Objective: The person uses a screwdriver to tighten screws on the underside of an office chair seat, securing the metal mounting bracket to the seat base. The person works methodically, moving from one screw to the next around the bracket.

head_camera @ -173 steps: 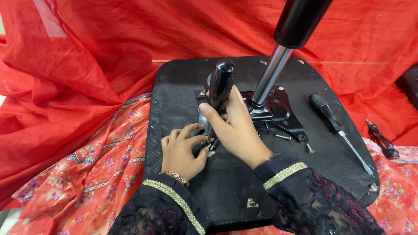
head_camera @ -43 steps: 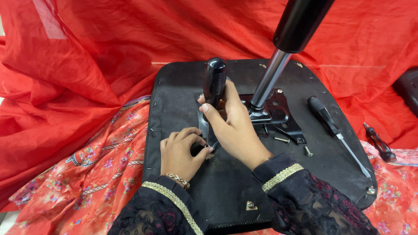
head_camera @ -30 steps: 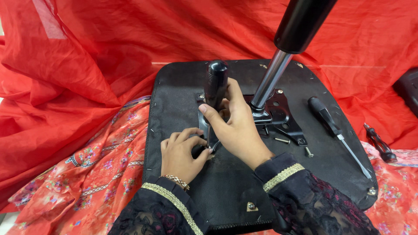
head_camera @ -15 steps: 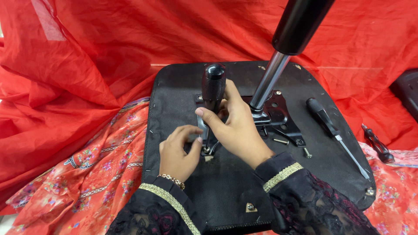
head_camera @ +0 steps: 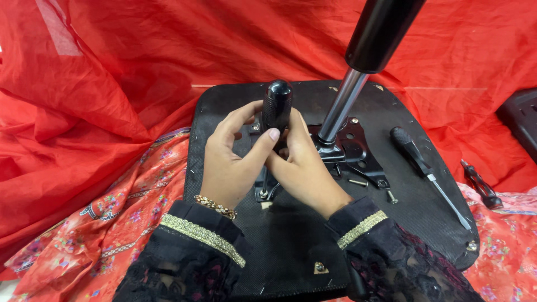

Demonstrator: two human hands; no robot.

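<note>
While both hands (head_camera: 263,162) clasp it, knob (head_camera: 277,103) tops fingers.

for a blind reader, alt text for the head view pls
Both hands, left and right, hold a black handle upright over a black seat base on red cloth. A gas cylinder rises beside them; a screwdriver lies right.
</note>
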